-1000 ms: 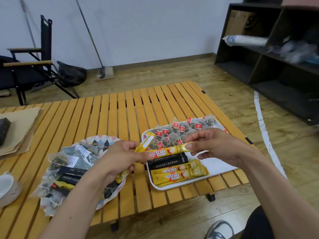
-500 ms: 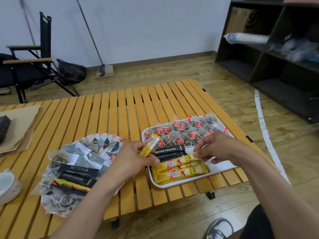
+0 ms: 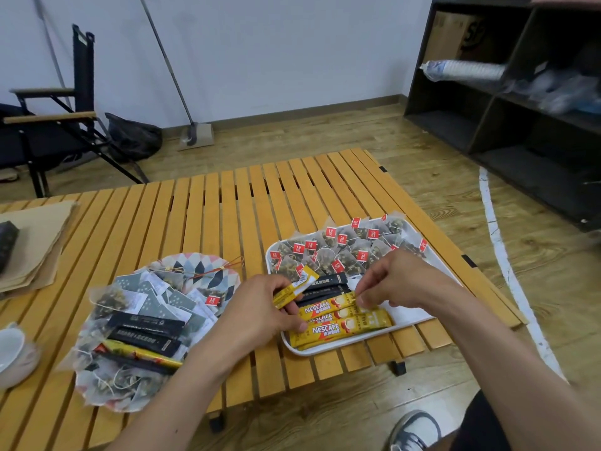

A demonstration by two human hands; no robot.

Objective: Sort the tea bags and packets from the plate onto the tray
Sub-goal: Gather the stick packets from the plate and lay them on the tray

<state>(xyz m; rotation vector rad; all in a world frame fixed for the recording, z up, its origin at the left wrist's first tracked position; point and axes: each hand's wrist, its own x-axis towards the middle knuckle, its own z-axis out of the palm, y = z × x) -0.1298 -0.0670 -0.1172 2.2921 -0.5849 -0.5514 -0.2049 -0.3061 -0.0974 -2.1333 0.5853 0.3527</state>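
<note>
A patterned plate (image 3: 195, 266) on the left holds a pile of tea bags (image 3: 130, 297), black stick packets (image 3: 146, 330) and a yellow stick. The white tray (image 3: 419, 315) on the right carries several red-tagged tea bags (image 3: 341, 249) at the back, black sticks (image 3: 328, 284) in the middle and yellow Nescafe sticks (image 3: 338, 327) in front. My left hand (image 3: 257, 310) grips a yellow stick packet (image 3: 294, 288) over the tray's left edge. My right hand (image 3: 400, 278) pinches the end of a Nescafe stick (image 3: 328, 307) that lies on the tray.
A slatted wooden table (image 3: 211, 209) carries everything. Brown paper sheets (image 3: 35, 242) and a white cup (image 3: 14, 353) are at the far left. A folding chair (image 3: 48, 118), a broom (image 3: 192, 135) and a dark shelf unit (image 3: 507, 102) stand around. My shoe (image 3: 413, 431) shows below.
My right hand has brought its Nescafe stick down from mid-air onto the tray beside the other yellow sticks. My left hand has shifted right, still gripping the other yellow stick.
</note>
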